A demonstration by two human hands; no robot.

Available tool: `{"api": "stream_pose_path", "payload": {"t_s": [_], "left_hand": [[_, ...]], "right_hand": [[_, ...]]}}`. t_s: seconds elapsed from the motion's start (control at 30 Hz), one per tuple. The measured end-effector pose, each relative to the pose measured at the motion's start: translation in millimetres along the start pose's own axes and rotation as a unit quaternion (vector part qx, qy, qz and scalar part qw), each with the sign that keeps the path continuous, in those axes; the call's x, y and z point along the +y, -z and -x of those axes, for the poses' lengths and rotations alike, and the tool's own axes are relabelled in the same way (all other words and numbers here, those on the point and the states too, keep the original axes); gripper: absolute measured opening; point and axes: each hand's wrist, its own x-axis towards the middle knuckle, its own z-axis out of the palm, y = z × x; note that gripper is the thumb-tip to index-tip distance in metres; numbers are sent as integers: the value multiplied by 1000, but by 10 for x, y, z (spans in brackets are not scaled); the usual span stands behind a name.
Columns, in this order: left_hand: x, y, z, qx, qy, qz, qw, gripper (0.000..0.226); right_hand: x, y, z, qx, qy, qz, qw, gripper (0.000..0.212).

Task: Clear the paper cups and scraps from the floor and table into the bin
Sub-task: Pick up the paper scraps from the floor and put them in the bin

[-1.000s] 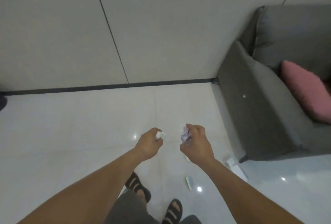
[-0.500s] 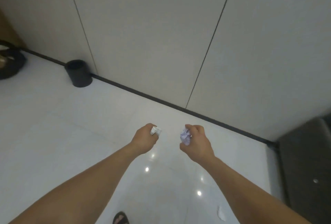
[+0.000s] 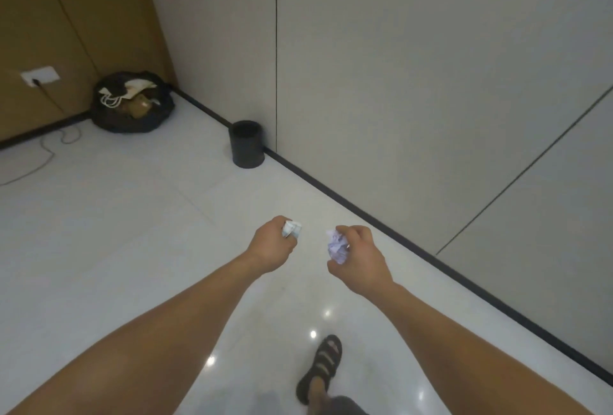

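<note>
View swung left, bin (image 3: 247, 144) now nearer, on floor (image 3: 116, 232) by wall (image 3: 398, 83) | left hand (image 3: 270, 245) fingers clenched on 1 white scrap (image 3: 292, 228) | right hand (image 3: 360, 260) fingers grasping 1 paper ball (image 3: 337, 246) | 1 bin, well ahead.

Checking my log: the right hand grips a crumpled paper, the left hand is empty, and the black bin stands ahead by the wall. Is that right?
No. The head view shows the left hand gripping a white scrap. The right hand with crumpled paper and the black bin are as stated.
</note>
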Motion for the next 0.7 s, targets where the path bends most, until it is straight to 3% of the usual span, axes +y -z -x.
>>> {"api": "stream_pose_path", "payload": {"t_s": [0.43, 0.7], "left_hand": [[217, 1117, -1851, 114, 55, -23, 992, 24], [-11, 1987, -2944, 148, 71, -14, 986, 29]], "right_hand": [[-871, -100, -2594, -39, 108, -7, 993, 67], [-1661, -570, -3913, -72, 137, 14, 988, 68]]}}
